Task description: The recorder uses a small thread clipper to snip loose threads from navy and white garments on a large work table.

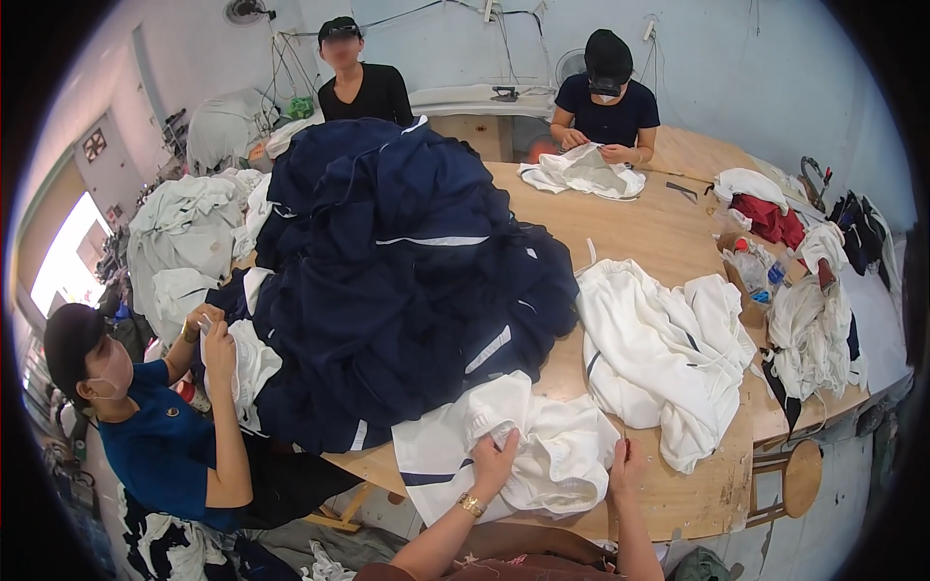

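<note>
In front of me, at the near edge of the table, lies a white garment (557,455) with gathered, elastic-looking edges and a dark stripe on its left part. My left hand (496,461), with a gold-coloured band on the wrist, is closed on a bunched edge of the cloth. At the garment's right side my right hand (628,469) is raised with its fingers curled together. What lies between those fingers is too small to make out. Just beyond, another white garment (664,353) with dark trim lies crumpled.
A tall heap of navy garments (407,261) fills the table's left and middle. Co-workers handle white cloth at the left (250,363) and far side (586,172). At the right are a cardboard box (748,290), a white bundle (812,334) and a wooden stool (802,479).
</note>
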